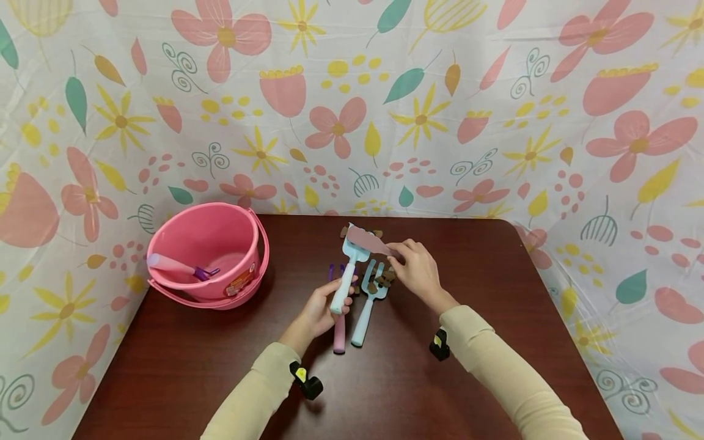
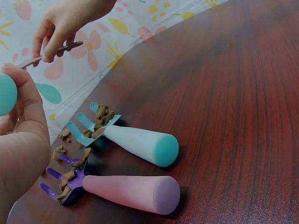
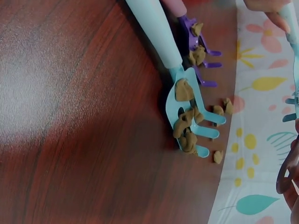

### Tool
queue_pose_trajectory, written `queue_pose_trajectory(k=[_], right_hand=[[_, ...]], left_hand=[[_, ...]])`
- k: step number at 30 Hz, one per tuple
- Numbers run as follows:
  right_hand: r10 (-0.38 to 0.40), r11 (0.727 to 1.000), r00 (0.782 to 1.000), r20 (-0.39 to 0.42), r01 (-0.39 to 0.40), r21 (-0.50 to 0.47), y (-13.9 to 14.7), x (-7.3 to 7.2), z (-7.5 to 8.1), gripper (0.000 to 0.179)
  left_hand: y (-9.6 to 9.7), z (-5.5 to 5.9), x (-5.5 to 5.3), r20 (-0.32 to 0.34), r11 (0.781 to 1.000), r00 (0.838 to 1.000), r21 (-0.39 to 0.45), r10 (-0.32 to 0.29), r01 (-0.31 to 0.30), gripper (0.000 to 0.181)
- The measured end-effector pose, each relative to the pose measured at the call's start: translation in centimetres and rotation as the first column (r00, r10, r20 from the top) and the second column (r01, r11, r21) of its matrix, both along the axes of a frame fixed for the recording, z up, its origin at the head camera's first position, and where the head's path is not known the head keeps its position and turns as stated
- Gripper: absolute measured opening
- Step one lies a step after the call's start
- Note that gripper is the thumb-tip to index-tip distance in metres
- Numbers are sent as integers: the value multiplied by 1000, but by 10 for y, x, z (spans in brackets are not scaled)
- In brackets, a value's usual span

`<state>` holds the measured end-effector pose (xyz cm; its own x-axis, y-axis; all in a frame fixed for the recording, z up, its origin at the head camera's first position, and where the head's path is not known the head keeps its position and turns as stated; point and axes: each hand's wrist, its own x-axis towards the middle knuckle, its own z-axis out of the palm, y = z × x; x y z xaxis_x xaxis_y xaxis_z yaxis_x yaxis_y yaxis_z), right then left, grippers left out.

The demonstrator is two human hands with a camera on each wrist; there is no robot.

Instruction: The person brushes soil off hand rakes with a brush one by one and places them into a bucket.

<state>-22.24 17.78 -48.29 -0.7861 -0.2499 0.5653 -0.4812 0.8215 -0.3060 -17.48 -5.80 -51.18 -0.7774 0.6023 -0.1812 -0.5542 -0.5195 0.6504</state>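
My left hand point(image 1: 318, 310) grips the pale blue handle of a toy hand rake point(image 1: 345, 284), its head raised above the table. A flat mauve spatula point(image 1: 365, 239) is pinched in my right hand point(image 1: 419, 269); its blade lies across the rake's head, which it partly hides. Below them on the table lie a light blue toy fork point(image 1: 361, 324) and a purple toy fork with a pink handle point(image 1: 339, 337). Brown clay lumps point(image 3: 187, 126) sit on the blue fork's tines, and more clay point(image 2: 67, 177) clings to the purple one.
At the table's left stands a pink bucket point(image 1: 242, 284) with a pink-and-purple toy tool point(image 1: 170, 264) inside, leaning on its rim. Small clay crumbs point(image 3: 217, 156) lie beyond the forks. A flowered cloth point(image 1: 385, 140) hangs behind the dark wooden table point(image 1: 484, 256).
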Motion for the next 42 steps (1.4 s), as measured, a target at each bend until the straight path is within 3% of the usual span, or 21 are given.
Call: queue_pose_trajectory(k=[8, 23, 31, 36, 42], right_hand=[[-12, 1000, 1000, -5, 12, -2, 2, -3, 2, 24], [-76, 997, 997, 6, 76, 29, 0, -6, 3, 24], [-119, 993, 991, -62, 120, 19, 1, -9, 1, 23], [-162, 987, 986, -44, 162, -11, 3, -10, 1, 23], [-194, 981, 981, -8, 194, -17, 9, -11, 0, 23]], left_hand=[[0, -3, 0, 12, 1000, 1000, 3, 8, -8, 41], [-1, -6, 0, 10, 1000, 1000, -31, 3, -2, 49], [-1, -8, 1, -8, 999, 1000, -46, -10, 10, 47], [-3, -10, 3, 0, 999, 1000, -49, -16, 16, 41], [-6, -12, 3, -36, 996, 999, -87, -25, 22, 49]])
